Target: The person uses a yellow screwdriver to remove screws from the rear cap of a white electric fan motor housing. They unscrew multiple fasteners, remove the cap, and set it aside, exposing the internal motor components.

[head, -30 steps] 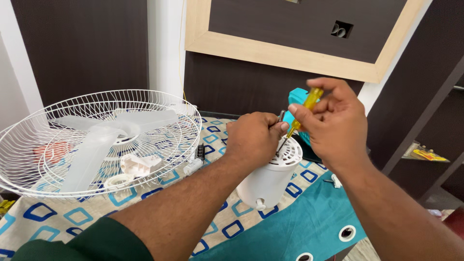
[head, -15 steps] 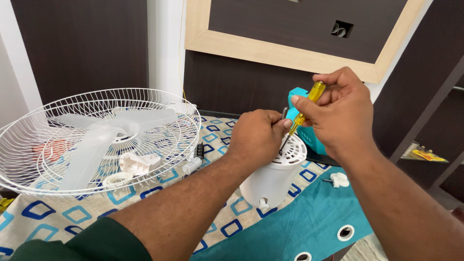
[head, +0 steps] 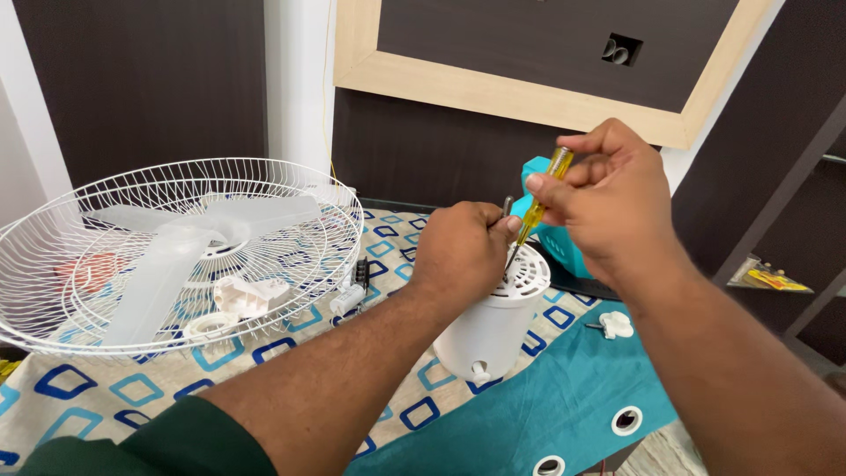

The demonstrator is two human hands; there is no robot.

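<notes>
One white motor housing (head: 492, 328) stands upright near the middle of the desk (head: 132, 388), straddling the patterned cloth and the teal curtain (head: 564, 414). The left hand (head: 463, 251) is clamped over its vented top, grip closed on the housing rim. The right hand (head: 608, 198) pinches one yellow-handled screwdriver (head: 539, 198), tip down at the vents. One white fan guard (head: 176, 247) with blades lies well apart to the left. One small white knob (head: 614, 324) sits just right, with open teal cloth toward the desk's front edge.
</notes>
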